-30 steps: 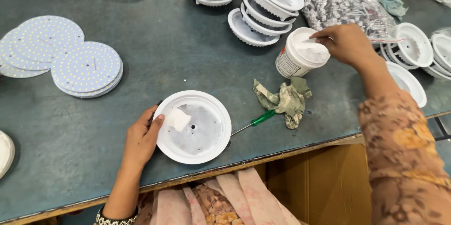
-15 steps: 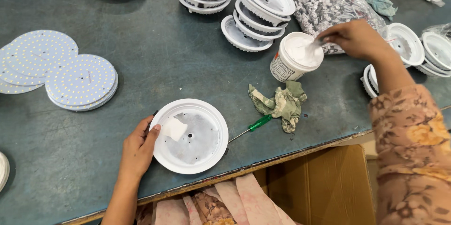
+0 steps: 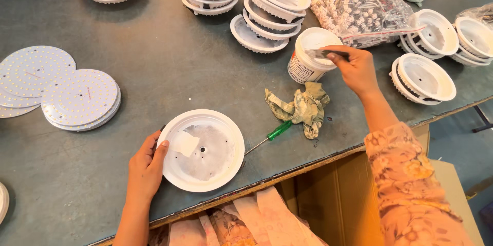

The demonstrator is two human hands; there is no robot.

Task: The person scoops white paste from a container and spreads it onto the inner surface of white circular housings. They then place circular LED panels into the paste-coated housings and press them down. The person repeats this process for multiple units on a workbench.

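over the tub (image 3: 311,56), right hand (image 3: 356,69)

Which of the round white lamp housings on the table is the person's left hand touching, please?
The single round white lamp housing at the table's near edge, with the left hand on its rim; the others sit stacked or farther back, untouched.

Wide bare strip of desk (image 3: 169,66) is running open between the LED discs (image 3: 77,99) on the left and the housing stacks (image 3: 267,12) at the back. Front lane is getting blocked: housing (image 3: 203,149) under the left hand (image 3: 146,166), then screwdriver (image 3: 272,135) and rag (image 3: 300,107) lying just beside it. Right hand (image 3: 357,69) is sitting over the tub (image 3: 310,53), squeezed between the bag (image 3: 359,4) and more housings (image 3: 423,76) on the right.
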